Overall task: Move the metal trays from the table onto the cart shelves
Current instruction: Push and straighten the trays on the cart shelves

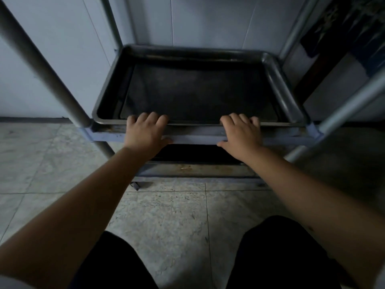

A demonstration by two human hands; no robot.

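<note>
A dark metal tray [277,80] lies flat on a middle shelf [198,138] of the cart, filling it from post to post. My left hand [145,132] rests on the tray's near rim, fingers over the edge and thumb under the shelf's front rail. My right hand [241,134] grips the same near rim further right, fingers curled inside the tray. A lower shelf [193,170] shows beneath, with what may be another tray's edge in shadow.
Grey cart posts rise at the left [41,65] and right [337,119], with two more at the back. A caster [135,185] stands on the tiled floor [166,215]. A pale wall lies behind; my dark-clad knees are at the bottom.
</note>
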